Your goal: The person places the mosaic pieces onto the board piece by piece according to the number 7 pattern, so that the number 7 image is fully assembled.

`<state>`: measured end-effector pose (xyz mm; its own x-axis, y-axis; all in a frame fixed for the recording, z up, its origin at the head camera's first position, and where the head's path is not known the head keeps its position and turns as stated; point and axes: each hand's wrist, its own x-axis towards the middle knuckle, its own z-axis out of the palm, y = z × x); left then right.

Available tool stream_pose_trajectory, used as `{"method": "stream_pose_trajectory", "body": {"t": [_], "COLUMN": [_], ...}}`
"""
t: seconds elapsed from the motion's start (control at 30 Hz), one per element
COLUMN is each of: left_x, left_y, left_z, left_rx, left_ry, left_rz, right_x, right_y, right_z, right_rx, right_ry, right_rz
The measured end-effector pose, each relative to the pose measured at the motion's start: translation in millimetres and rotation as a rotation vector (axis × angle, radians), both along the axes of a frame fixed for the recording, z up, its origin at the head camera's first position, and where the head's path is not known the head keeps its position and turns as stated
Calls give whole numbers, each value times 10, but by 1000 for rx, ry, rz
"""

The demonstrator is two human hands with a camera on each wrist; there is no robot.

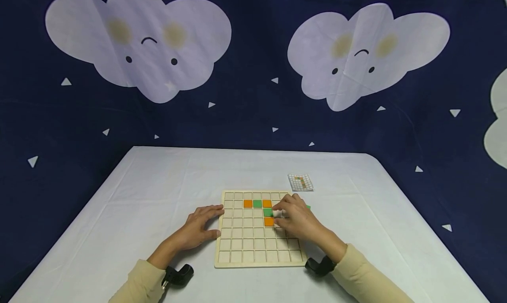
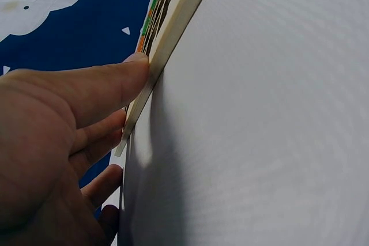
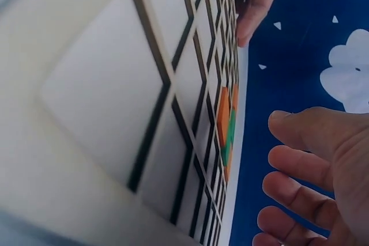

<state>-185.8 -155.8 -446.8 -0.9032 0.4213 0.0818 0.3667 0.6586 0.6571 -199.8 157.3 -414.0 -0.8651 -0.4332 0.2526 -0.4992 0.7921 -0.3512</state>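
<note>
While board on table, navy backdrop behind

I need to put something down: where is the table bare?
The table is free left of the left grip, and beyond the board, left of the card. Right of the card is free too. Crowded: around the right grip and coloured tiles.
</note>
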Motion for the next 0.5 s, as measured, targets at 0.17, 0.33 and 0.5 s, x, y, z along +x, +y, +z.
{"method": "stream_pose_trajectory", "body": {"t": [0.17, 0.33, 0.5], "left_x": [1, 4, 11], "left_y": [-4, 2, 5], "left_z": [-4, 3, 13], "left_rx": [1, 3, 7], "left_ry": [9, 5, -1], "left_rz": [-10, -8, -7], "right_x": [-5, -19, -40], "right_y": [33, 61, 99], "right_z": [38, 52, 59], "right_rx": [-19, -15, -11], "right_ry": [15, 37, 64], "right_rz": [-8, -17, -33]}}
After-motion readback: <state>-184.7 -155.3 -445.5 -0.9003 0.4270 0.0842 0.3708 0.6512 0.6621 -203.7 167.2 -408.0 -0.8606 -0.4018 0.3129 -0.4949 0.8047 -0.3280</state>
